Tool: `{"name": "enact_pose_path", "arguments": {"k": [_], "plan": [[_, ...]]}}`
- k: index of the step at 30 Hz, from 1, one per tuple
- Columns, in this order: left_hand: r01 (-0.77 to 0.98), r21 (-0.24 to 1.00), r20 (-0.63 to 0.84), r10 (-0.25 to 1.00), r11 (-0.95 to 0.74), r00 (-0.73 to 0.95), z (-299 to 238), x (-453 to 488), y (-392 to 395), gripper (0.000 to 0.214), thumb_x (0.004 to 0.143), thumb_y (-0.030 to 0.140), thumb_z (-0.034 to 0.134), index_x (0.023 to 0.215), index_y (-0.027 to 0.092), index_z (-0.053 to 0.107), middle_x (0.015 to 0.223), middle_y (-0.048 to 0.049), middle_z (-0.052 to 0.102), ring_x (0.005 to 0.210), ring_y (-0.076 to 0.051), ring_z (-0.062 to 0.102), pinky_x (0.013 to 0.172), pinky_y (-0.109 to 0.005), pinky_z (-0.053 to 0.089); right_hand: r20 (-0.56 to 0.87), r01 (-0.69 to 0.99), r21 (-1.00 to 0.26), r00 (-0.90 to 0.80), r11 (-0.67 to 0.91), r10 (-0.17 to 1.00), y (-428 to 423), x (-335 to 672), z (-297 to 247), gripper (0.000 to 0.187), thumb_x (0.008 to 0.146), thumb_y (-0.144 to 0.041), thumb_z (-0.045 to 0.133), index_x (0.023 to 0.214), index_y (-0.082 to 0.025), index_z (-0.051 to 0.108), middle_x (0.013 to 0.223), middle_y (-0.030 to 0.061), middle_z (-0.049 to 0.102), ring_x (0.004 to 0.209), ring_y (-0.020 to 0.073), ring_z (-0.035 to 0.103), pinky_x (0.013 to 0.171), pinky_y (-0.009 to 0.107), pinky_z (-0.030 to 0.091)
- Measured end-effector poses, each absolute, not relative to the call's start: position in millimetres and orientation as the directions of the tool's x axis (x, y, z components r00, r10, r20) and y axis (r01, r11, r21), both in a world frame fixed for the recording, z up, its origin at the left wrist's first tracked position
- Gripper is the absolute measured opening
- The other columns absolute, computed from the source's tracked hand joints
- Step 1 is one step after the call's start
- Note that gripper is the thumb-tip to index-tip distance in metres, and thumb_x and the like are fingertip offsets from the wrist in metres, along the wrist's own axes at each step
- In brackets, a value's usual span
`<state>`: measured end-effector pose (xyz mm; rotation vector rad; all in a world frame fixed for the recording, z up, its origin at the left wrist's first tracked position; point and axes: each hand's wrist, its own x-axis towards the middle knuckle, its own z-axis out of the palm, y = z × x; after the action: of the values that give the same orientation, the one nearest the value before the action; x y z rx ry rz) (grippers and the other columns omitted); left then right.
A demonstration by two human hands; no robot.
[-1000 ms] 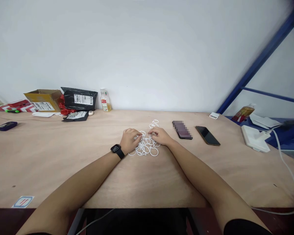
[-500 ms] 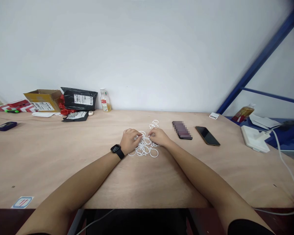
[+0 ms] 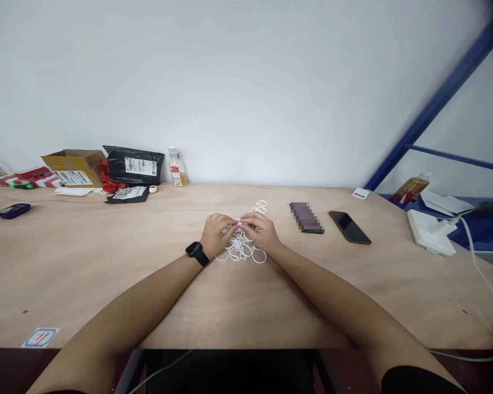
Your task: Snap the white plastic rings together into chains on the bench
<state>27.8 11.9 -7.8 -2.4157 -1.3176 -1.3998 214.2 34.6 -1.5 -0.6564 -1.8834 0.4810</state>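
Observation:
White plastic rings, probably curtain rings by their shape, lie in a loose pile at the middle of the table. Over the pile's far side, my left hand pinches a small white ring between thumb and fingertips. My right hand meets it there, its fingertips closed on the same ring. Most of that ring is hidden by the fingers. Beyond my right hand a few more white rings lie apart from the pile. A black watch is on my left wrist.
Right of my hands lie a pixelated phone and a dark phone; a white power adapter with a cable sits farther right. Along the wall stand a cardboard box, a black parcel bag and a bottle.
My right hand has moved left, bringing its fingertips against those of my left hand at the white ring. My left hand has stayed nearly in place.

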Motion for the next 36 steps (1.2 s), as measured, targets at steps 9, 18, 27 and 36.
{"name": "enact_pose_path", "arguments": {"k": [9,18,27,36], "plan": [[0.699,0.355,0.712,0.664,-0.621,0.228,-5,28,9,0.019,0.092,0.037,0.056,0.091,0.024,0.068,0.09,-0.004,0.071,0.09,-0.019,0.061,0.086,-0.038,0.042,0.723,0.25,-0.557,-0.322,0.792,0.611,37,216,-5,0.016,0.089,-0.035,0.061,0.089,-0.023,0.072,0.085,0.0051,0.069,0.077,0.017,0.063,0.069,0.031,0.052],[0.684,0.356,0.7,0.667,-0.636,0.256,-2,30,6,0.017,0.091,0.034,0.055,0.085,0.022,0.065,0.087,-0.0035,0.07,0.088,-0.019,0.06,0.085,-0.038,0.042,0.687,0.346,-0.544,-0.34,0.765,0.642,29,214,-3,0.016,0.091,-0.033,0.057,0.084,-0.022,0.066,0.081,0.0041,0.066,0.074,0.0165,0.061,0.069,0.029,0.05],[0.721,0.377,0.669,0.709,-0.582,0.222,-5,30,11,0.015,0.091,0.032,0.055,0.087,0.023,0.067,0.09,-0.0032,0.07,0.091,-0.02,0.06,0.088,-0.039,0.04,0.722,0.566,-0.492,-0.159,0.661,0.674,60,240,-3,0.02,0.093,-0.033,0.051,0.095,-0.022,0.068,0.092,0.0055,0.069,0.079,0.0176,0.063,0.076,0.029,0.05],[0.769,0.371,0.585,0.774,-0.52,0.241,-12,32,13,0.011,0.086,0.033,0.062,0.088,0.026,0.07,0.102,-0.0032,0.068,0.101,-0.022,0.057,0.093,-0.044,0.035,0.572,0.786,-0.421,-0.158,0.454,0.805,94,269,-17,0.024,0.088,-0.023,0.055,0.108,-0.023,0.067,0.099,0.0044,0.072,0.083,0.0199,0.065,0.077,0.032,0.049]]}}
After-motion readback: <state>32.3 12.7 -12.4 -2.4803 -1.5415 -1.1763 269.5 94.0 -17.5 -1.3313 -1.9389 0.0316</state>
